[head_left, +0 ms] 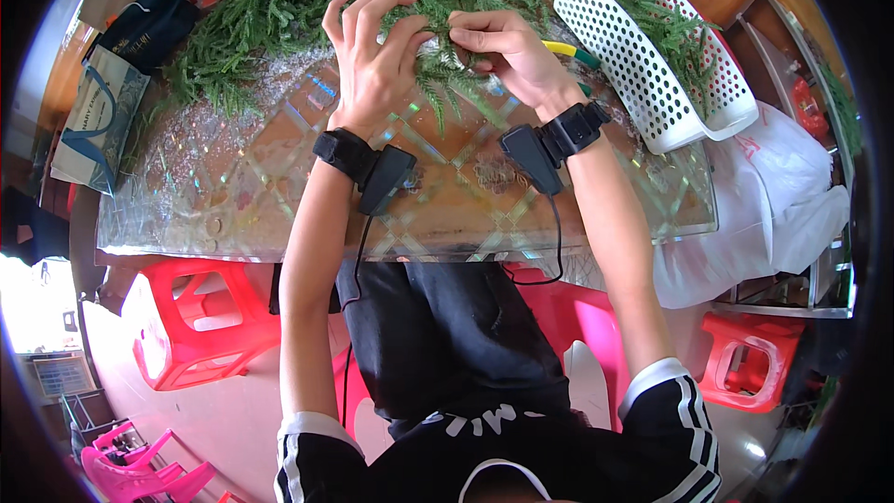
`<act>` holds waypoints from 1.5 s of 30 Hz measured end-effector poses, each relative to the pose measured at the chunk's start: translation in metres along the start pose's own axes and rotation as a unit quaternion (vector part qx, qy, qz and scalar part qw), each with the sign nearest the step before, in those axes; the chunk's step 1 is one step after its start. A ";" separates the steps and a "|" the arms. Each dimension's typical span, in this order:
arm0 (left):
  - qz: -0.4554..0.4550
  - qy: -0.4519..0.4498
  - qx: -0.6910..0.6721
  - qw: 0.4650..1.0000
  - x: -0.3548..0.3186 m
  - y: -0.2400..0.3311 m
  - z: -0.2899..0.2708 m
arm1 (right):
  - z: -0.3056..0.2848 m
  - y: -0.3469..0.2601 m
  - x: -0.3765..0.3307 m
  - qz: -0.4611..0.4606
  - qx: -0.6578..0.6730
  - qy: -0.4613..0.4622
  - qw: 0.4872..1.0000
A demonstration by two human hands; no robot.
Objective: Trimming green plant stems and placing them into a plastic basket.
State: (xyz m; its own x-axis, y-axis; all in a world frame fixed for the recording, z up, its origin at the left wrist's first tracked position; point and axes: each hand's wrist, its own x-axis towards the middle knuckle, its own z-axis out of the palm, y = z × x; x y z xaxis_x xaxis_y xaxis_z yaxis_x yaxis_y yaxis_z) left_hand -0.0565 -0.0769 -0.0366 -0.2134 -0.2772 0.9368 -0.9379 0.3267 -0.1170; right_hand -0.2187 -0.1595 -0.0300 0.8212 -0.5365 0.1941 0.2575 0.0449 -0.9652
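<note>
Both of my hands are raised over the far part of the table, close together at a green needle-leaved sprig. My left hand pinches at the sprig with thumb and index finger, while its other fingers stand apart. The fingers of my right hand are closed on the same sprig just to the right; exactly what lies between the fingertips is partly hidden. Behind them spreads a big heap of similar green sprigs. A yellow and green tool handle shows beside my right hand.
A white perforated basket with more sprigs stands at the right, beside white plastic bags. Paper bags are at the left. The glass-topped table carries pale scraps. Red stools stand below the table's edge.
</note>
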 end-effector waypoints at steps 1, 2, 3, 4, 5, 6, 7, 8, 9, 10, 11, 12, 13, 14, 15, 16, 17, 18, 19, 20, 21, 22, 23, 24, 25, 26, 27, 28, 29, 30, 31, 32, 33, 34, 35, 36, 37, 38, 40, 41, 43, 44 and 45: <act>0.003 0.000 -0.001 1.000 0.000 -0.001 0.000 | -0.001 0.004 0.002 0.015 0.043 -0.004 0.999; 0.012 0.002 0.011 1.000 0.000 -0.002 0.001 | -0.003 0.007 0.003 0.030 0.086 -0.008 0.996; 0.020 0.003 0.024 1.000 -0.001 -0.004 -0.001 | 0.001 0.007 0.004 0.047 0.130 -0.014 0.990; 0.028 0.003 0.038 0.999 -0.002 -0.005 -0.002 | 0.003 0.006 0.004 0.046 0.133 -0.015 0.990; 0.030 0.001 0.039 0.999 -0.003 -0.006 -0.003 | 0.004 0.005 0.003 0.057 0.136 0.001 0.989; 0.039 0.003 0.047 0.998 -0.003 -0.008 -0.003 | 0.006 0.003 0.003 0.069 0.139 0.016 0.988; 0.048 0.004 0.056 0.997 -0.003 -0.009 -0.003 | 0.008 0.001 0.002 0.080 0.142 0.030 0.986; 0.057 0.008 0.063 0.996 -0.003 -0.010 -0.002 | 0.009 0.000 0.001 0.077 0.143 0.030 0.986; 0.061 0.008 0.064 0.996 -0.004 -0.010 -0.002 | 0.009 -0.002 0.001 0.076 0.098 0.035 0.992; 0.059 0.000 0.058 0.997 -0.005 -0.010 -0.002 | 0.009 -0.004 0.000 0.074 0.054 0.041 0.995; 0.058 -0.007 0.052 0.997 -0.007 -0.010 -0.002 | 0.009 -0.006 0.000 0.072 0.008 0.047 0.996; 0.057 -0.015 0.045 0.997 -0.008 -0.010 -0.003 | 0.009 -0.007 0.000 0.069 0.008 0.047 0.996; 0.060 -0.014 0.046 0.997 -0.007 -0.009 -0.004 | 0.009 -0.007 0.000 0.051 -0.030 0.051 0.997; 0.064 -0.027 0.057 0.996 -0.006 -0.007 -0.006 | 0.009 -0.008 0.000 0.034 -0.068 0.055 0.996; 0.068 -0.040 0.067 0.995 -0.005 -0.006 -0.007 | 0.009 -0.008 0.000 0.016 -0.106 0.060 0.992; 0.072 -0.053 0.077 0.993 -0.005 -0.005 -0.007 | 0.008 -0.009 0.000 0.014 -0.106 0.060 0.992; 0.073 -0.052 0.077 0.993 -0.004 -0.005 -0.006 | 0.007 -0.009 -0.001 0.005 -0.116 0.049 0.992; 0.085 -0.048 0.086 0.991 -0.004 -0.005 -0.006 | 0.008 -0.010 -0.001 -0.004 -0.125 0.038 0.991; 0.096 -0.045 0.095 0.990 -0.004 -0.006 -0.006 | 0.009 -0.011 -0.002 -0.013 -0.134 0.027 0.991; 0.107 -0.041 0.105 0.988 -0.004 -0.005 -0.006 | 0.009 -0.012 -0.002 -0.013 -0.133 0.028 0.991; 0.108 -0.042 0.104 0.988 -0.004 -0.005 -0.006 | 0.009 -0.013 -0.002 -0.007 -0.134 0.025 0.991; 0.106 -0.037 0.106 0.988 -0.005 -0.005 -0.007 | 0.009 -0.014 -0.003 -0.001 -0.135 0.021 0.991; 0.104 -0.030 0.108 0.988 -0.004 -0.002 -0.008 | 0.008 -0.015 -0.003 0.006 -0.137 0.019 0.990; 0.102 -0.023 0.109 0.988 -0.002 0.000 -0.009 | 0.007 -0.015 -0.004 0.006 -0.137 0.021 0.990; 0.102 -0.023 0.107 0.989 0.000 0.002 -0.009 | 0.005 -0.014 -0.004 0.004 -0.125 0.017 0.992; 0.109 -0.011 0.106 0.988 0.001 0.004 -0.010 | 0.004 -0.014 -0.004 0.003 -0.113 0.012 0.994; 0.114 0.002 0.105 0.988 0.003 0.005 -0.011 | 0.003 -0.013 -0.004 0.001 -0.101 0.007 0.995; 0.121 0.014 0.105 0.987 0.004 0.005 -0.012 | 0.003 -0.013 -0.003 0.001 -0.101 0.007 0.995; 0.120 0.014 0.105 0.987 0.004 0.005 -0.012 | 0.003 -0.012 -0.002 -0.017 -0.112 0.007 0.994; 0.115 0.025 0.098 0.988 0.005 0.004 -0.012 | 0.003 -0.012 -0.002 -0.034 -0.123 0.007 0.992; 0.110 0.037 0.090 0.989 0.005 0.004 -0.012 | 0.003 -0.011 -0.001 -0.051 -0.134 0.007 0.990; 0.105 0.048 0.083 0.990 0.005 0.003 -0.012 | 0.003 -0.010 0.000 -0.051 -0.134 0.006 0.990; 0.104 0.048 0.084 0.990 0.004 0.002 -0.012 | 0.003 -0.009 0.001 -0.069 -0.161 0.014 0.984; 0.060 0.021 0.087 0.994 0.004 0.002 -0.012 | 0.003 -0.008 0.003 -0.088 -0.187 0.021 0.978; 0.015 -0.005 0.091 0.996 0.003 0.001 -0.013 | 0.003 -0.007 0.003 -0.106 -0.213 0.028 0.971; -0.030 -0.030 0.094 0.995 0.003 0.000 -0.013 | 0.002 -0.006 0.004 -0.105 -0.213 0.027 0.971; -0.031 -0.030 0.094 0.995 0.002 -0.002 -0.012 | 0.002 -0.005 0.004 -0.088 -0.224 0.053 0.969; -0.054 -0.038 0.099 0.993 0.001 -0.004 -0.012 | 0.002 -0.006 0.004 -0.072 -0.236 0.079 0.966; -0.099 -0.052 0.110 0.988 -0.002 -0.010 -0.010 | 0.000 -0.007 0.004 -0.055 -0.250 0.104 0.961; -0.101 -0.050 0.110 0.988 -0.003 -0.012 -0.009 | -0.003 -0.004 0.006 -0.060 -0.236 0.126 0.962; -0.132 -0.067 0.075 0.986 -0.005 -0.016 -0.005 | -0.011 0.003 0.009 -0.068 -0.211 0.172 0.960; -0.147 -0.075 0.055 0.985 -0.006 -0.016 -0.002 | -0.016 0.007 0.011 -0.067 -0.215 0.173 0.959; -0.148 -0.073 0.052 0.985 -0.004 -0.013 -0.001 | -0.019 0.012 0.013 -0.094 -0.265 0.191 0.940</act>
State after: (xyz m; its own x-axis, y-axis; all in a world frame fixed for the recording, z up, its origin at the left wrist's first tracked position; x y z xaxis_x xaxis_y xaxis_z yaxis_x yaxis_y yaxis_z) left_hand -0.0433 -0.0792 -0.0383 0.0441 -0.4757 0.8785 -0.9863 0.1195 0.1142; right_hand -0.2151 -0.1821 -0.0424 0.5179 -0.7612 0.3903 0.0063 -0.4529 -0.8916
